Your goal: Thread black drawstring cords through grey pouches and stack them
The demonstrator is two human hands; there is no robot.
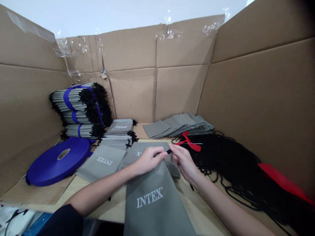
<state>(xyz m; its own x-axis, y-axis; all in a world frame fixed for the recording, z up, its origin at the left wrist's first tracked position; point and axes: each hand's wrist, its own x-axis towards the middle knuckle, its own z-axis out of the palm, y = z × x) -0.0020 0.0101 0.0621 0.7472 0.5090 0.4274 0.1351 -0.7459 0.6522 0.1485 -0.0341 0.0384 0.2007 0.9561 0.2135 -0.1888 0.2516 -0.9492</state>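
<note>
A long grey INTEX bag [154,200] lies in front of me, its near end reaching the bottom edge of the view. My left hand [150,159] is closed at the bag's upper right corner, thumb and finger pinching a short piece of black cord [169,151]. Right beside it, my right hand [182,159] pinches the same cord, with its fingertips close to the left thumb. A thin metallic rod [197,143] shows just beyond the right hand, next to a red ribbon [192,143]. Another INTEX bag [134,152] lies partly under my left hand.
Black cords [228,157] are heaped at the right. Grey pieces [177,125] lie fanned at the back. Finished-looking bags [104,160] lie left of centre, behind a purple roll [59,160]. Strapped bundles [78,111] stand back left. Cardboard walls [133,91] surround the table.
</note>
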